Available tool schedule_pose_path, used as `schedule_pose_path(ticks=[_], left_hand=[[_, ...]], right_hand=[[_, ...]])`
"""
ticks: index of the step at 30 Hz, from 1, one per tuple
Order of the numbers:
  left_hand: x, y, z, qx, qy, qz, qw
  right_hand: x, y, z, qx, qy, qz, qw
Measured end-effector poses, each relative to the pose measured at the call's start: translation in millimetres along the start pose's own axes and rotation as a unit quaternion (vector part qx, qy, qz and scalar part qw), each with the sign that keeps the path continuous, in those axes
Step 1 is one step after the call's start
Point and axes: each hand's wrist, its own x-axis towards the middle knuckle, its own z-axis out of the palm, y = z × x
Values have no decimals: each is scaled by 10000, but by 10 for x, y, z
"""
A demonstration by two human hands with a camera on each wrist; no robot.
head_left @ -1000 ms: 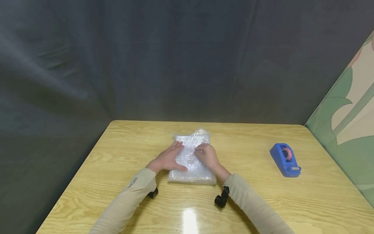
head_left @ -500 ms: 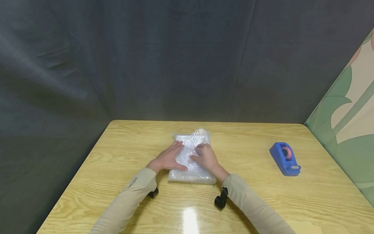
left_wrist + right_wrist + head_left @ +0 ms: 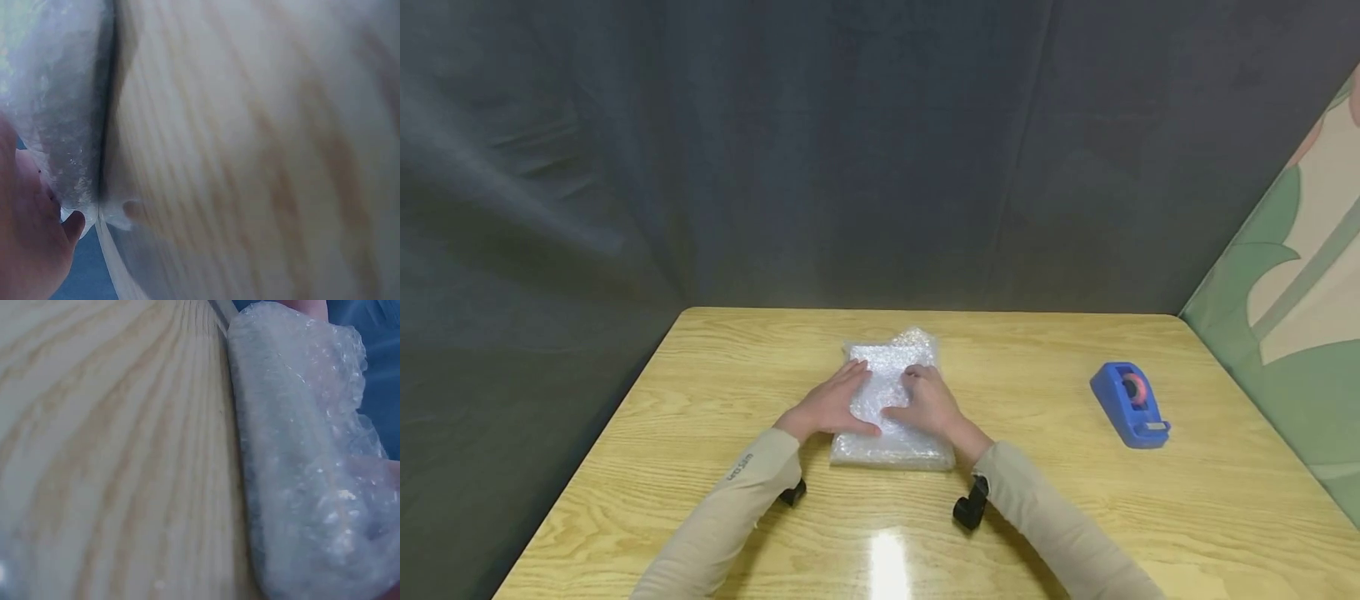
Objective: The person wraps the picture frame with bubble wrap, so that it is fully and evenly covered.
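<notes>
A flat packet in clear bubble wrap point(image 3: 891, 454) lies on the wooden table in the head view, with a loose flap of wrap sticking up at its far end. My left hand point(image 3: 833, 408) rests on its left side, fingers straight and thumb spread toward the middle. On the right part of the wrap sits my right hand point(image 3: 931, 407), its thumb stretched left and apart from slightly bent fingers. The packet's thick folded edge fills much of the right wrist view, and the bubble wrap point(image 3: 294, 444) looks puffy there. What lies inside the wrap is hidden.
A blue tape dispenser point(image 3: 1127, 404) with a pink-cored roll stands on the table point(image 3: 700, 433) to the right. Behind the table's far edge hangs a dark curtain point(image 3: 850, 167). A leaf-patterned cloth point(image 3: 1285, 333) borders the right side.
My right thumb has moved away from the fingertips, to the left over the wrap, so the earlier pinch has loosened. The left hand and the packet stay in place.
</notes>
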Motion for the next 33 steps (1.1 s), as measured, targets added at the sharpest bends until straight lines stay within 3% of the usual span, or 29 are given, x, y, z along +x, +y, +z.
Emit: schedule_pose_path(ticks=[5,13,16,20,22,26,29,33], left_hand=[[5,-8,-3,-71,-20,-25,10000],[43,25,18,114,-94,33,9999],[28,50,13,590,109,179,9980],[-80,149,-24,1425,607,503,9866],[-166,206,-39,1523,823,595,9831],[-359,233,-12,945,936,365,9904],[-486,208,33,244,670,32,9974],[-541,165,75,-518,281,-209,9980]], right_hand=[[-47,0,-36,170,-353,-151,9991],[-323,100,-143,1115,-334,-8,9932],[-491,110,-200,1379,-571,260,9885],[-630,94,-234,1980,-635,746,9753],[-665,71,-245,2217,-600,1031,9678],[-707,27,-231,2528,-545,1441,9552],[-720,10,-192,2744,-512,1613,9466],[-705,-8,-149,2883,-382,1691,9417]])
